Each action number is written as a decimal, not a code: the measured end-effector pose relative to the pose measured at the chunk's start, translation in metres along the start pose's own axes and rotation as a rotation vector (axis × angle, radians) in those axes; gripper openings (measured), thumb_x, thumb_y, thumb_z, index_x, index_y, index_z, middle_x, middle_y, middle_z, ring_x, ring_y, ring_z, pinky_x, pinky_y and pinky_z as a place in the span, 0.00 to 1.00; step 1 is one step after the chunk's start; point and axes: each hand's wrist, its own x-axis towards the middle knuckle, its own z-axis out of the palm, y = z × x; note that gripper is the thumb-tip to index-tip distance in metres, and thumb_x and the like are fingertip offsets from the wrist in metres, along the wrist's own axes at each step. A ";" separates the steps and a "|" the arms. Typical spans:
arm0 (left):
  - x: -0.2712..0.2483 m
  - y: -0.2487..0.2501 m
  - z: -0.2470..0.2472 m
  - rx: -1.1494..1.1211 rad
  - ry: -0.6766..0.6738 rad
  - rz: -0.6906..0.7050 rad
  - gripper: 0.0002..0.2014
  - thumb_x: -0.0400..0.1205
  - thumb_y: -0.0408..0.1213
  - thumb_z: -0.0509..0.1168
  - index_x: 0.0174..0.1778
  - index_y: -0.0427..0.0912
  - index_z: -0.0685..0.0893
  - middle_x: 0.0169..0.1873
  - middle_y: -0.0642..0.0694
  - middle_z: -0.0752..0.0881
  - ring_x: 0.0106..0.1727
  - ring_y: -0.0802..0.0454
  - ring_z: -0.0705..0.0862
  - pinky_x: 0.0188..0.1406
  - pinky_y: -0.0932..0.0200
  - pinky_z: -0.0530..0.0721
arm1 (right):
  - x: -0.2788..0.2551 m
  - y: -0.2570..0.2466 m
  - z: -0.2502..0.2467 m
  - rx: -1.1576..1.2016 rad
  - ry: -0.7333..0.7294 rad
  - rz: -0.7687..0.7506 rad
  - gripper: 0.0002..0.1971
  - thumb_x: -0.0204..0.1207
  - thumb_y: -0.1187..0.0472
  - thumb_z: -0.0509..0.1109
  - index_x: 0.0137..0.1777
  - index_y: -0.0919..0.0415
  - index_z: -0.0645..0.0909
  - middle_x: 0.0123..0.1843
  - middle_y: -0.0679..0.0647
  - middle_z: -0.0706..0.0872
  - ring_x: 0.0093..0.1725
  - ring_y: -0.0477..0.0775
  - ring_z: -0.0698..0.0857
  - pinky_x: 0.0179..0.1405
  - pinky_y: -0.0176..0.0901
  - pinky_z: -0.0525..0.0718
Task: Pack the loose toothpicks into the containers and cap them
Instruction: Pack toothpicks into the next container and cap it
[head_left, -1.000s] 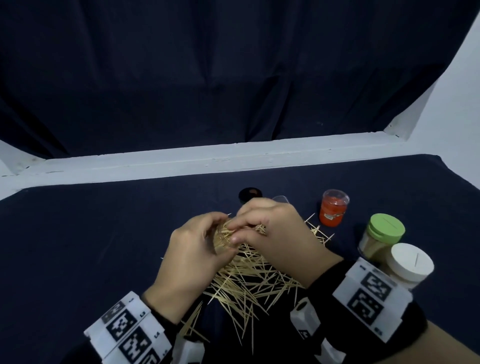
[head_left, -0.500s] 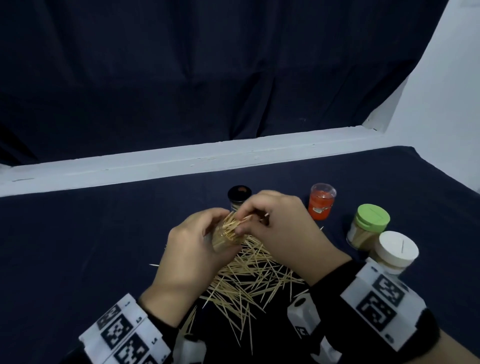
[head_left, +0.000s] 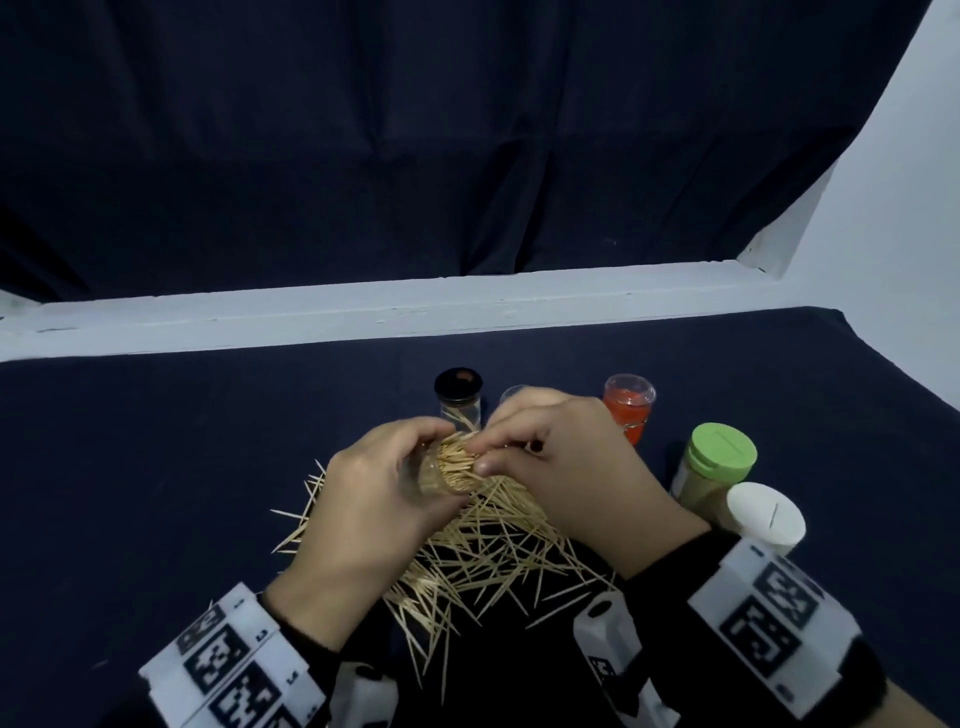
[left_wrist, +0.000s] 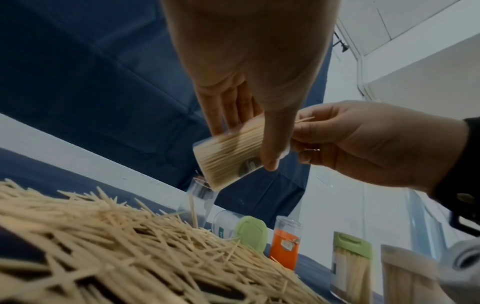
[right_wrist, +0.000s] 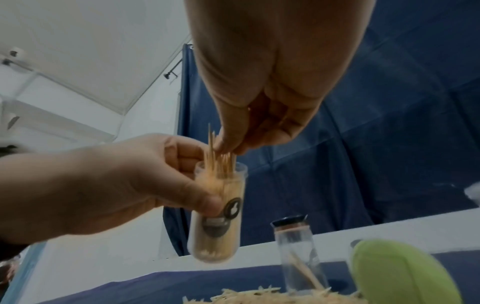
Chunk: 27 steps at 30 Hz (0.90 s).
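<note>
Toothpicks (right_wrist: 221, 162) fill a small clear plastic tube (right_wrist: 218, 216) almost to its mouth, and that tube is lifted off the table, above the loose pile (head_left: 483, 540) that still lies on the dark cloth (head_left: 156, 467). The left hand (head_left: 374, 514) is curled round the tube, thumb pressed on the printed label, and tips it a little toward the other hand, I'd guess so the mouth faces the incoming sticks. The right hand (head_left: 566, 467) has its fingertips (right_wrist: 228, 148) bunched together at the mouth, pinching the tops of a few toothpicks that stand proud of the rim, apparently working them down among the packed ones. With the tube this full, any more sticks look likely to jam or spring back out. Behind the hands stands a narrow glass jar with a black cap (head_left: 459, 400) and only a few sticks inside, and just beside it another clear container (head_left: 511, 397), mostly hidden by the right hand. Further right are an orange tube (head_left: 627, 413), a green-lidded container (head_left: 714, 467) and a white-lidded one (head_left: 763, 514), both of which look packed. A green cap (left_wrist: 251, 233) lies at the far edge of the pile. The spread of sticks under both wrists is the main clutter; a careless dip could scatter it.
</note>
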 end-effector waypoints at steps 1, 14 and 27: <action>0.000 0.002 0.001 0.003 0.013 -0.010 0.27 0.58 0.32 0.85 0.51 0.52 0.87 0.45 0.62 0.86 0.52 0.68 0.82 0.51 0.78 0.76 | 0.000 0.003 -0.007 0.034 -0.006 0.005 0.08 0.65 0.61 0.81 0.43 0.50 0.91 0.43 0.38 0.83 0.45 0.38 0.81 0.46 0.23 0.76; -0.006 0.026 0.019 0.036 0.043 -0.008 0.28 0.56 0.34 0.85 0.44 0.65 0.82 0.43 0.64 0.86 0.46 0.69 0.84 0.45 0.75 0.78 | -0.004 0.022 -0.002 0.024 0.022 -0.345 0.08 0.64 0.66 0.75 0.43 0.60 0.91 0.40 0.50 0.89 0.45 0.48 0.84 0.51 0.39 0.79; 0.007 0.014 0.010 0.043 0.056 -0.020 0.29 0.57 0.33 0.85 0.49 0.61 0.84 0.43 0.63 0.87 0.49 0.70 0.83 0.48 0.80 0.76 | 0.009 0.025 -0.017 0.121 0.096 -0.240 0.06 0.70 0.68 0.76 0.46 0.60 0.91 0.42 0.46 0.86 0.45 0.42 0.83 0.43 0.27 0.79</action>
